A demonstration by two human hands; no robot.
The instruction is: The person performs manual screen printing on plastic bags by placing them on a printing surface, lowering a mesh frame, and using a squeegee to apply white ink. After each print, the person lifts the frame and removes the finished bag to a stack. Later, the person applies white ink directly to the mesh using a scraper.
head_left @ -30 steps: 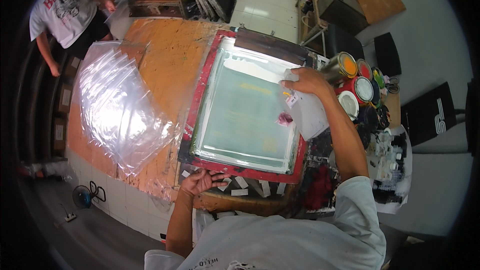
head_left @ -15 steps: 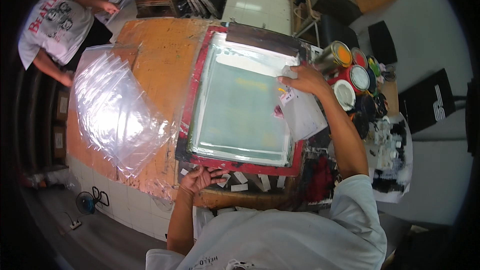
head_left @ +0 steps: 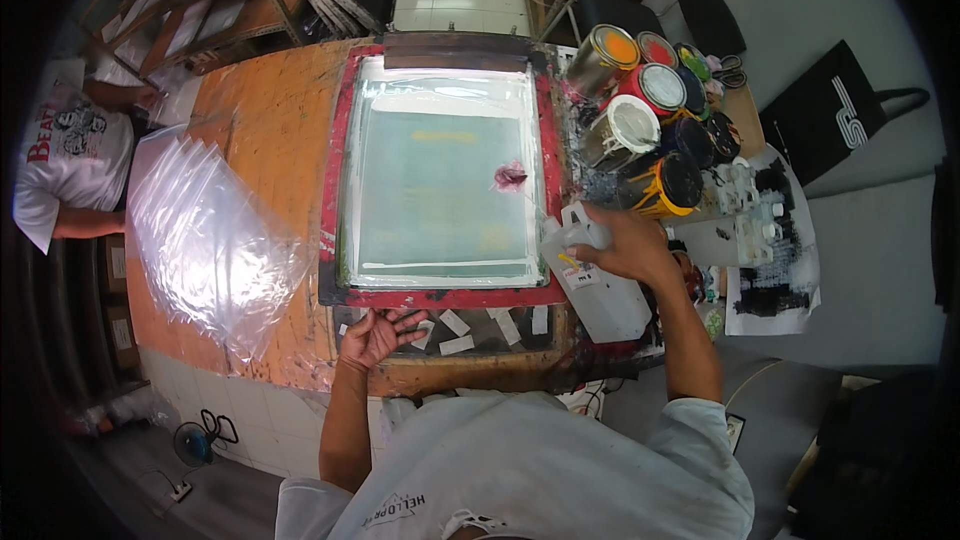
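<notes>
My right hand (head_left: 630, 242) grips a translucent white plastic jug (head_left: 602, 302) by its handle, just beyond the right edge of a red-edged printing screen (head_left: 440, 297). The jug tilts, its mouth toward the screen. White paste (head_left: 440, 95) lies in a band along the far end of the grey-green mesh (head_left: 440, 200). A small dark-pink patch (head_left: 510, 177), perhaps a crumpled rag, shows on the mesh's right side. Palm up with fingers spread, my left hand (head_left: 375, 338) is at the screen's near edge, its fingertips close under the red frame.
Clear plastic sheets (head_left: 205, 240) lie fanned on the wooden table (head_left: 265, 110) at left, near a co-worker (head_left: 75, 155). Ink cans (head_left: 660, 90) crowd the right side, with more plastic bottles (head_left: 750, 230) beside them. White strips (head_left: 456, 345) lie below the screen.
The jug has moved off the screen's right side toward me, uncovering the pink patch. My left hand stays at the near edge. My view has shifted, and the co-worker appears farther left.
</notes>
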